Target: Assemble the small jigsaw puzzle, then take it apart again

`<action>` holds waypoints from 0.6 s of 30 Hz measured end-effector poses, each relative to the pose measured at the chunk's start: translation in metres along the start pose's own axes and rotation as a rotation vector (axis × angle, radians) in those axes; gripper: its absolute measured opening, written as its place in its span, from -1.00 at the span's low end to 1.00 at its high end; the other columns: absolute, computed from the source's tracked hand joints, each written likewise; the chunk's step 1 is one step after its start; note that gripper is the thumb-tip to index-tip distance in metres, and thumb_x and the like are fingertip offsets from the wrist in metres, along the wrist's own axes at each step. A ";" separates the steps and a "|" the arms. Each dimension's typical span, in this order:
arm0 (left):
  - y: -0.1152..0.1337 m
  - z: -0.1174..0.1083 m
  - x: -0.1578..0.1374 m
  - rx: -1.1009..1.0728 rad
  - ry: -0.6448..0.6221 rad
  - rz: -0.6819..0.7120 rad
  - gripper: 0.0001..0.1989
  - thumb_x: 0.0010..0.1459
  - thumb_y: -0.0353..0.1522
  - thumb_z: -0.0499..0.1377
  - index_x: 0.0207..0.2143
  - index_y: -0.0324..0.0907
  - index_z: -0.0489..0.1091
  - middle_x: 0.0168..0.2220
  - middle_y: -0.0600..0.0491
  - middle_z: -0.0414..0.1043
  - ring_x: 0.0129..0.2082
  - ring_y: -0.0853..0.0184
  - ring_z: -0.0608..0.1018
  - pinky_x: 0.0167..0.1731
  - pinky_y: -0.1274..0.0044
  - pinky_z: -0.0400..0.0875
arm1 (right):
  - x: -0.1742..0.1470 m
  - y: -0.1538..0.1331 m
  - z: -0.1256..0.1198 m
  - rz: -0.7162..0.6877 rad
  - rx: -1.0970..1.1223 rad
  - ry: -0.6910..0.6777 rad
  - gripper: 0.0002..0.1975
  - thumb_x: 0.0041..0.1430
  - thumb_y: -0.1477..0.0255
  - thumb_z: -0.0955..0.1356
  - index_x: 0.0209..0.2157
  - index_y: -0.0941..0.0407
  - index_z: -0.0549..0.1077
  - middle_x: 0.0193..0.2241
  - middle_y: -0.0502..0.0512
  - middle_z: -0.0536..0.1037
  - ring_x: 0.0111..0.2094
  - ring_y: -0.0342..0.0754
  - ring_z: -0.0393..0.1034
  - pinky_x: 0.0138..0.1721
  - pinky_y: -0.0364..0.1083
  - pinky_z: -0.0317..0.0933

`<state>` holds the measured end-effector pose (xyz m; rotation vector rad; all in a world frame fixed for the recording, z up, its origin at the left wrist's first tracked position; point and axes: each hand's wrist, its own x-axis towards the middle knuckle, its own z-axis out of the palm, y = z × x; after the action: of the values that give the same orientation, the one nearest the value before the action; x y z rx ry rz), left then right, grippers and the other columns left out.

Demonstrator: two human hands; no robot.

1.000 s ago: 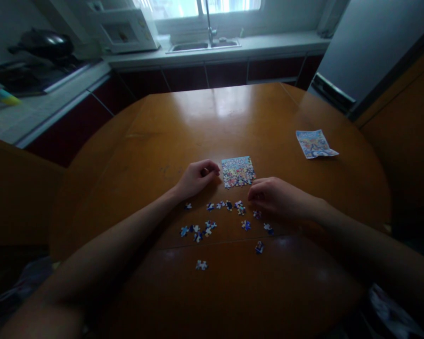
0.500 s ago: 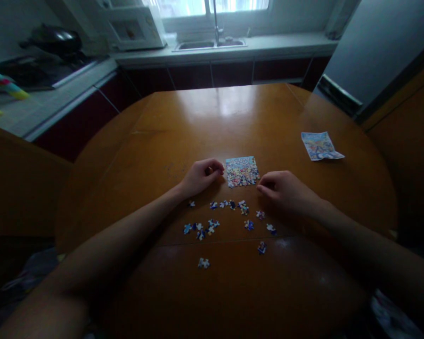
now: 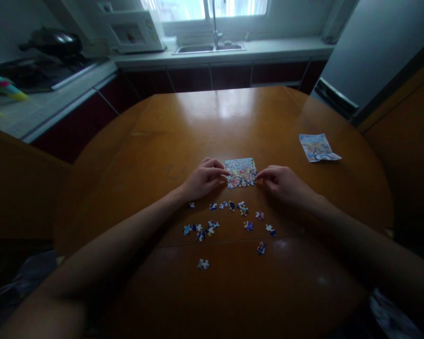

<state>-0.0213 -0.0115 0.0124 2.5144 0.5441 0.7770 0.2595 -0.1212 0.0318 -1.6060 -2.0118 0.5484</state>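
Note:
A partly assembled jigsaw puzzle [image 3: 240, 173] lies flat on the wooden table, its lower edge uneven with knobs. At its left edge is my left hand [image 3: 205, 179], fingers curled together and the tips on the border. My right hand [image 3: 278, 181] pinches at the opposite, right edge with thumb and forefinger close together. Nearer to me lie several loose puzzle pieces: a row with a dark piece [image 3: 232, 205], a cluster on the left with a blue piece [image 3: 187, 230], a purple-blue piece [image 3: 248, 226], and a pale piece [image 3: 204, 264] closest to me.
A creased picture sheet [image 3: 317, 148] lies on the right of the table [image 3: 183, 122]. Beyond are a counter with a sink [image 3: 194, 48], a white microwave [image 3: 132, 32], and a stove with a dark pan [image 3: 54, 41]. A fridge [image 3: 363, 52] stands at the right.
My left hand has moved right, its fingers now reaching the puzzle's left edge. My right fingertips have shifted slightly up along the right edge. The loose pieces stay put.

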 end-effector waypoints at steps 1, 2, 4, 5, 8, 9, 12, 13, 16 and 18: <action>0.001 0.000 0.000 0.011 -0.010 0.009 -0.78 0.24 -0.45 0.17 -0.15 -0.08 0.59 -0.19 -0.01 0.49 -0.11 0.25 0.45 -0.05 0.36 0.36 | 0.000 -0.002 0.001 -0.001 0.002 -0.015 -0.75 0.20 0.55 0.31 -0.24 0.09 0.63 -0.26 0.17 0.64 -0.29 0.01 0.49 -0.25 -0.03 0.33; 0.001 0.000 0.000 0.016 -0.019 0.015 -0.79 0.24 -0.44 0.19 -0.16 -0.08 0.59 -0.19 -0.01 0.48 -0.12 0.25 0.45 -0.06 0.36 0.35 | 0.000 -0.003 0.002 0.004 0.005 -0.023 -0.75 0.21 0.55 0.31 -0.24 0.08 0.63 -0.26 0.17 0.65 -0.29 0.01 0.50 -0.25 -0.02 0.34; 0.003 0.000 0.000 0.018 -0.030 0.022 -0.82 0.24 -0.43 0.20 -0.18 -0.07 0.60 -0.20 -0.01 0.48 -0.13 0.25 0.44 -0.07 0.36 0.34 | 0.000 -0.004 0.003 0.019 0.006 -0.030 -0.75 0.20 0.56 0.31 -0.25 0.08 0.64 -0.26 0.17 0.65 -0.29 0.02 0.51 -0.24 -0.02 0.34; 0.003 0.000 0.000 0.016 -0.034 0.024 -0.82 0.25 -0.42 0.20 -0.19 -0.08 0.60 -0.20 -0.01 0.47 -0.13 0.25 0.44 -0.07 0.36 0.34 | 0.000 -0.005 0.002 0.023 0.003 -0.033 -0.74 0.20 0.57 0.30 -0.25 0.09 0.64 -0.26 0.18 0.65 -0.28 0.03 0.51 -0.23 -0.02 0.34; 0.004 0.001 0.001 0.016 -0.034 0.023 -0.84 0.26 -0.41 0.20 -0.20 -0.09 0.59 -0.19 -0.01 0.47 -0.11 0.24 0.43 -0.05 0.36 0.34 | 0.000 -0.005 0.003 0.023 0.005 -0.037 -0.69 0.18 0.63 0.27 -0.23 0.11 0.63 -0.26 0.17 0.65 -0.25 0.02 0.51 -0.19 -0.03 0.33; 0.004 0.001 0.001 0.017 -0.030 0.020 -0.84 0.26 -0.40 0.20 -0.20 -0.10 0.59 -0.19 -0.02 0.47 -0.11 0.24 0.43 -0.05 0.36 0.34 | 0.000 -0.005 0.003 0.016 0.013 -0.046 -0.67 0.17 0.65 0.26 -0.22 0.10 0.63 -0.26 0.17 0.65 -0.26 0.01 0.51 -0.19 -0.04 0.33; 0.005 0.000 0.002 0.023 -0.013 0.004 -0.85 0.25 -0.40 0.19 -0.22 -0.12 0.58 -0.19 -0.02 0.46 -0.12 0.24 0.43 -0.05 0.35 0.34 | 0.000 -0.006 0.005 -0.026 0.028 -0.091 -0.63 0.12 0.70 0.26 -0.23 0.08 0.63 -0.28 0.14 0.63 -0.29 -0.01 0.48 -0.20 -0.05 0.33; 0.005 0.000 0.002 0.024 -0.006 -0.005 -0.85 0.24 -0.42 0.19 -0.23 -0.12 0.57 -0.20 -0.02 0.46 -0.12 0.24 0.43 -0.05 0.35 0.34 | 0.000 -0.007 0.005 -0.042 0.027 -0.106 -0.62 0.10 0.71 0.26 -0.24 0.08 0.63 -0.29 0.13 0.63 -0.29 -0.01 0.48 -0.19 -0.05 0.33; 0.006 0.001 0.001 0.022 0.013 -0.022 -0.80 0.20 -0.48 0.15 -0.23 -0.11 0.57 -0.21 -0.01 0.45 -0.12 0.24 0.42 -0.05 0.35 0.35 | -0.001 -0.008 0.006 -0.061 0.030 -0.086 -0.63 0.11 0.70 0.26 -0.24 0.07 0.62 -0.28 0.13 0.62 -0.28 -0.01 0.48 -0.18 -0.03 0.33; 0.006 0.001 0.001 0.015 0.019 -0.021 -0.77 0.18 -0.52 0.13 -0.23 -0.12 0.56 -0.21 -0.01 0.45 -0.12 0.24 0.42 -0.05 0.34 0.35 | -0.002 -0.008 0.005 -0.059 0.047 -0.030 -0.64 0.13 0.68 0.25 -0.23 0.08 0.61 -0.28 0.13 0.62 -0.27 -0.01 0.48 -0.17 -0.03 0.33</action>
<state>-0.0184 -0.0165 0.0153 2.5136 0.5837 0.7924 0.2506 -0.1249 0.0323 -1.5140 -2.0459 0.5966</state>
